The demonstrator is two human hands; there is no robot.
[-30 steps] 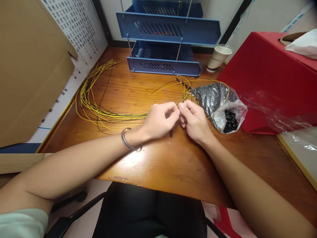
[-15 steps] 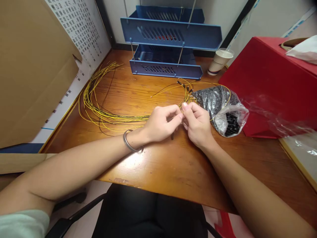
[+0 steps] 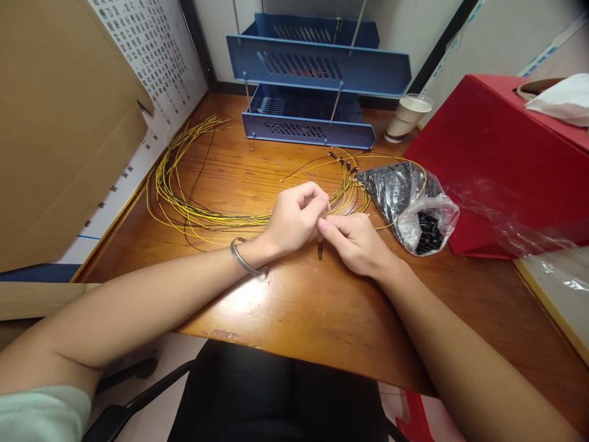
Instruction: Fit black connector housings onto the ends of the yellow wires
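Note:
My left hand (image 3: 300, 216) is closed in a pinch, with what looks like a thin wire at its fingertips. Close against it, my right hand (image 3: 358, 242) is also pinched, its fingertips nearly touching the left ones; what it grips is too small and hidden to make out. Beneath the hands a small black piece (image 3: 320, 253) shows at the tabletop. A looped bundle of yellow and black wires (image 3: 221, 218) runs behind both hands, several ends carrying black tips (image 3: 348, 166). Right of them lies a clear plastic bag (image 3: 400, 196) with small black parts in its mouth.
A blue two-tier tray rack (image 3: 317, 64) stands at the back of the wooden table (image 3: 285, 319), with a paper cup (image 3: 407, 120) beside it. A red box (image 3: 506, 166) is at the right, and a large cardboard sheet (image 3: 64, 129) rises at the left.
My right hand has moved left and down and turned flatter, uncovering wire loops behind it. My left hand has shifted slightly up, and the small black piece below shows more fully.

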